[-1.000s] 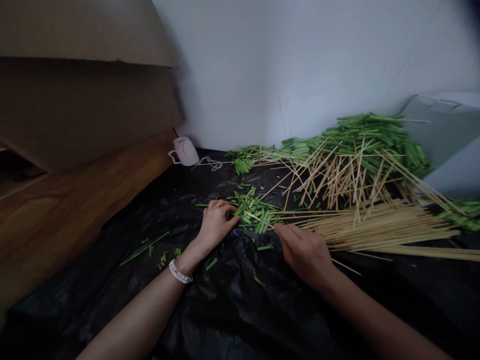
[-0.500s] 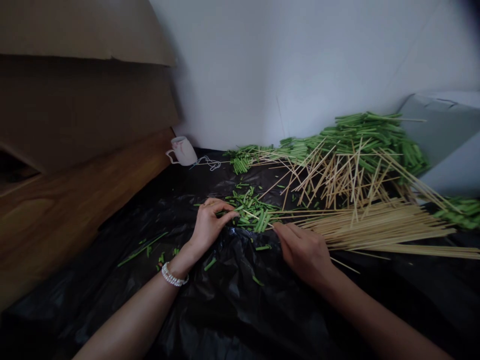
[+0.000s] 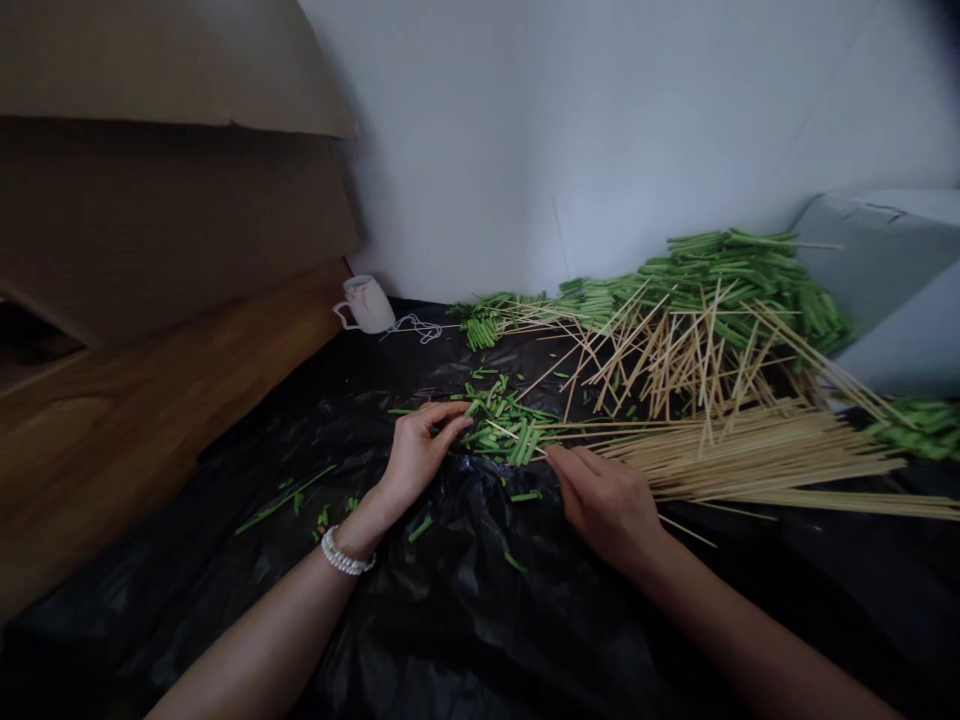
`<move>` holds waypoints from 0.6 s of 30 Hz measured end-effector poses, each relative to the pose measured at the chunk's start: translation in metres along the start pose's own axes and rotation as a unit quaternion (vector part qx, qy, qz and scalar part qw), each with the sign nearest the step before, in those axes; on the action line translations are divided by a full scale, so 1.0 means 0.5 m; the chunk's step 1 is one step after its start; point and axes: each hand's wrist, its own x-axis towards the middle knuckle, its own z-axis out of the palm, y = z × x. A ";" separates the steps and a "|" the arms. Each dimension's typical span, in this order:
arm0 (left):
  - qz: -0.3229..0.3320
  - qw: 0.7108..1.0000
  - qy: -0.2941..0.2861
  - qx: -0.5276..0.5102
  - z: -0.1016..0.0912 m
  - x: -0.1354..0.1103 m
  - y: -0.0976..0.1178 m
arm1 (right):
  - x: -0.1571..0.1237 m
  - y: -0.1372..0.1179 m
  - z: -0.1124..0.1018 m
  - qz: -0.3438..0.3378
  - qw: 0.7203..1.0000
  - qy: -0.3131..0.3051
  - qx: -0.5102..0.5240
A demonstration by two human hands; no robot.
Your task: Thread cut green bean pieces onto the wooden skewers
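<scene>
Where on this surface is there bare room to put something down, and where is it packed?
Bare black sheet lies between the two forearms, and between the mug and the left hand. A few green scraps dot the strip by the wooden ledge. Beyond the right hand, skewers and green stalks crowd the sheet.
</scene>
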 end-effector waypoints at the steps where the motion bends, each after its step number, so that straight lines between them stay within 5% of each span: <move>1: -0.014 1.000 -0.008 -0.017 0.002 -0.001 0.000 | 0.000 0.000 0.000 -0.001 1.000 0.000 0.000; 6: -0.090 0.988 -0.030 -0.119 0.009 -0.001 0.003 | -0.001 -0.001 0.001 -0.001 1.000 0.002 -0.002; 18: -0.201 0.905 -0.113 -0.357 0.003 0.002 0.019 | 0.003 -0.004 -0.004 0.000 1.000 0.007 0.006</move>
